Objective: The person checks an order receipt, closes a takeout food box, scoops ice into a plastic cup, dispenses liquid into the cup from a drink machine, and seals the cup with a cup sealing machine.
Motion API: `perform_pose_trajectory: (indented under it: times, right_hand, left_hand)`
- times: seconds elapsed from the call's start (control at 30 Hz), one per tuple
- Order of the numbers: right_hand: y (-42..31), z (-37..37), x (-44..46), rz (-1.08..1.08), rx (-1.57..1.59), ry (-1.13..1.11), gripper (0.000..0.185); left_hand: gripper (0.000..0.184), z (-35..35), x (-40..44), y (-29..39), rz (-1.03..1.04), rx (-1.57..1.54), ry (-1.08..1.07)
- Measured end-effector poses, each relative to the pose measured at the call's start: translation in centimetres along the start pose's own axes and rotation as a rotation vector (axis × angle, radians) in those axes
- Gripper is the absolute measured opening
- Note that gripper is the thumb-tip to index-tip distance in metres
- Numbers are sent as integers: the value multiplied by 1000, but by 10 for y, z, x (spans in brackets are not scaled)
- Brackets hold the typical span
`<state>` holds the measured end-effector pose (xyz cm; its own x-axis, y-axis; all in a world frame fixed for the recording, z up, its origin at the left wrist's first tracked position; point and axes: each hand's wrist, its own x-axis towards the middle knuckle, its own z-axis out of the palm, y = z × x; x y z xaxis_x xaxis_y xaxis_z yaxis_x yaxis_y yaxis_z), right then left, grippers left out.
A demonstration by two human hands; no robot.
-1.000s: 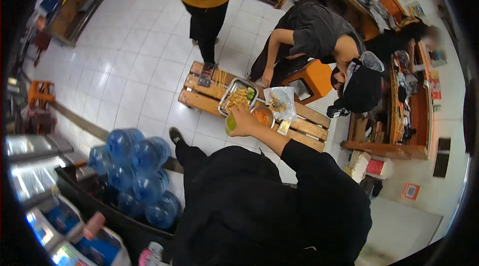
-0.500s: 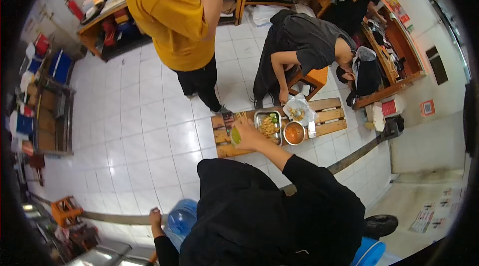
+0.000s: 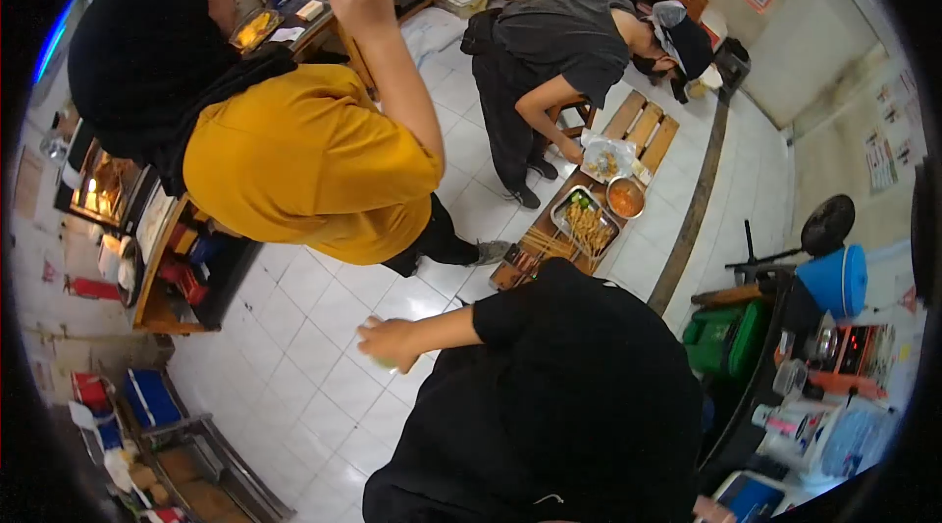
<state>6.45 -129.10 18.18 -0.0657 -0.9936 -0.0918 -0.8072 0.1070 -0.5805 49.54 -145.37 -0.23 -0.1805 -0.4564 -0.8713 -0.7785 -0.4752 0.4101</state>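
My right hand [image 3: 386, 340] reaches across to the left, over the white floor tiles. Its fingers are curled round a light-green, cup-like thing [image 3: 389, 364], mostly covered by the palm. My left hand does not show clearly. A scrap of skin [image 3: 713, 510] appears at the lower right edge; whose it is, I cannot tell. Right of my reaching arm stands a low wooden pallet [image 3: 655, 135]. It bears a metal tray [image 3: 586, 227] of skewered food with green pieces, a metal bowl [image 3: 625, 197] of orange-red sauce, and white wrapping [image 3: 606, 156] with food bits.
A person in a yellow shirt [image 3: 304, 170] stands close on the left, one hand raised. Beyond the pallet, a person in dark clothes [image 3: 559, 52] bends forward, one hand near the wrapping. A green bin [image 3: 724, 339] and a blue bucket [image 3: 836, 280] are at the right.
My right hand has moved left, away from the tray and skewers, with the light-green thing. My view has turned left. The yellow-shirted person appears larger, and the pallet lies farther right.
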Motion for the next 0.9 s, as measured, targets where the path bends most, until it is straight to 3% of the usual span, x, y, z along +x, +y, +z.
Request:
perform_pose_trajectory:
  times: [0.23, 0.5, 0.57, 0.67, 0.7, 0.73, 0.77, 0.8, 0.9]
  right_hand:
    - [-49, -38, 161, -133, 167, 25, 73]
    - [-14, -45, 289, 220, 160, 74, 69]
    - [-3, -44, 326, 286, 124, 115, 69]
    - [13, -54, 378, 381, 110, 263, 69]
    - [14, -61, 389, 407, 155, 344, 68]
    - [16, -70, 399, 428, 200, 427, 68]
    - [10, -74, 407, 442, 225, 477, 69]
    - [7, -87, 409, 464, 240, 538, 70]
    - [14, -137, 412, 535, 277, 752, 73]
  left_hand:
    - [44, -74, 89, 126, 46, 135, -65]
    - [43, -225, 224, 301, 260, 251, -98]
    - [43, -272, 260, 375, 521, 289, -78]
    - [42, -318, 296, 547, 1283, 379, 19]
    - [39, -285, 190, 647, 1394, 526, 140]
    - [37, -264, 140, 729, 1485, 239, -121]
    - [37, -249, 79, 792, 1596, 292, -120]
    - [36, -236, 20, 836, 1669, 202, -194]
    - [62, -211, -93, 936, 2233, 120, -589]
